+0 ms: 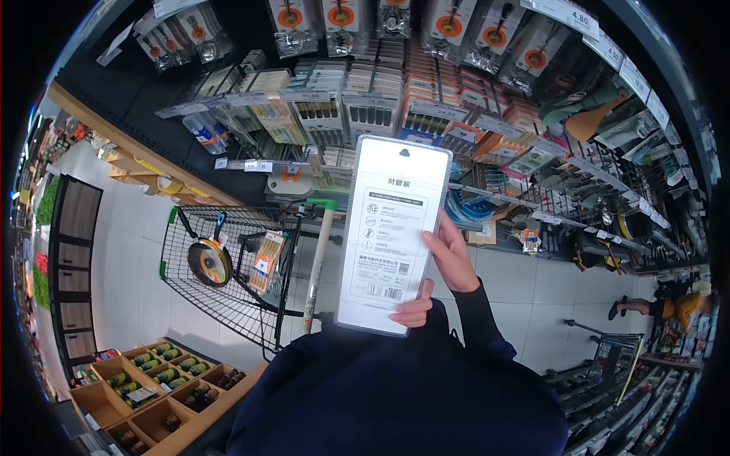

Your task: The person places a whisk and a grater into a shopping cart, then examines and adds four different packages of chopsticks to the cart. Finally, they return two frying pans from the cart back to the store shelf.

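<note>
A person holds up a flat white pack (386,262) in the middle of the view, with its long sides running up and down and a small lean. It has small dark writing, 4 little round pictures and a bar code. The right hand (454,257) pinches the pack's edge at 4 o'clock, with its thumb on the front. The left hand (413,306) curls its fingers over the edge at 5 o'clock. Both hands are closed on the pack.

Shelves (353,99) full of hanging packs are at 12 o'clock. At 9 o'clock is a wire cart (228,313). In it are a round pan (209,263) and a clear pack of sticks (267,262). At 8 o'clock is a wooden bin (103,400) of jars (169,374). Another cart (614,357) is at 4 o'clock, near a person in yellow (687,310).
</note>
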A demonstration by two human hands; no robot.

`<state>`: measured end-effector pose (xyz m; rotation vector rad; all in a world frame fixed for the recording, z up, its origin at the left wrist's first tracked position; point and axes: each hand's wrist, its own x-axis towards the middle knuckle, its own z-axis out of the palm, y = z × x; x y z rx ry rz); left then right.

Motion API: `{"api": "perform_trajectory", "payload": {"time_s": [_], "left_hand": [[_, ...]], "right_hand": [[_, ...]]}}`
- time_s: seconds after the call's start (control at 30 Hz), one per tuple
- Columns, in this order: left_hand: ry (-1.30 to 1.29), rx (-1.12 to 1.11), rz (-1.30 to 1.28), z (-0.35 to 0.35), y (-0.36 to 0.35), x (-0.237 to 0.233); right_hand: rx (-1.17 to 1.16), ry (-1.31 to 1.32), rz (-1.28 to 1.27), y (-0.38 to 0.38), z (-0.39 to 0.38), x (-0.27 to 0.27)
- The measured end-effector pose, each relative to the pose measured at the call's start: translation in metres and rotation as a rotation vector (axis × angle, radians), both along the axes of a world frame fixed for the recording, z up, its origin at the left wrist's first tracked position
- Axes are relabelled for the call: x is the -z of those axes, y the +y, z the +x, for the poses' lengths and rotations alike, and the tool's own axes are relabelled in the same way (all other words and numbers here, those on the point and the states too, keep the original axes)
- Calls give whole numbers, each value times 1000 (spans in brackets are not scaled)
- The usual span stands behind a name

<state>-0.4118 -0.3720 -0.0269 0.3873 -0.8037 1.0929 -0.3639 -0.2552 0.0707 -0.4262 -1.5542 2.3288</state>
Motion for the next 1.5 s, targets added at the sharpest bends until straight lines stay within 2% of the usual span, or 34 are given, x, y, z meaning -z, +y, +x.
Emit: {"api": "perform_trajectory", "payload": {"time_s": [0.43, 0.53, 0.7, 0.9, 1.5], "left_hand": [[100, -110, -235, -16, -11, -25], [115, -87, -212, -17, -10, -16], [115, -79, -190, -16, -7, -10], [156, -80, -205, -22, -6, -18], [286, -59, -226, -35, 2, -41]], "right_hand": [[-68, -53, 58, 2, -2, 10], [-33, -84, 46, 3, 0, 16], [-101, -97, 84, 10, 1, 20], [-88, -76, 227, 14, -1, 13], [-83, -5, 277, 21, -1, -3]]}}
